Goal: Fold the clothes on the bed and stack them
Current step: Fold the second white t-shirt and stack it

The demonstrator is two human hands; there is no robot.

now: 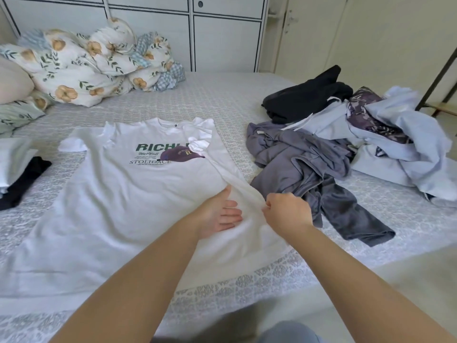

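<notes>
A white T-shirt [128,194] with green lettering and a purple cap print lies front up on the bed [222,100]. Its right side and sleeve are folded inward over the chest. My left hand [220,214] lies flat on the shirt near the fold line, fingers straight. My right hand [284,211] pinches the shirt's right edge, lifting a ridge of cloth. To the right lies a heap of unfolded clothes: a grey garment [309,169], pale blue shirts [408,149], a purple patterned piece [371,112] and a black garment [309,97]. At the left edge sits a small stack [14,169] of folded pale and black clothes.
A floral duvet and pillows [81,63] are bunched at the head of the bed on the left. White cupboards [197,33] stand behind the bed. A dark metal frame [435,80] leans at the far right. The patterned bedspread's front edge [247,288] runs below my arms.
</notes>
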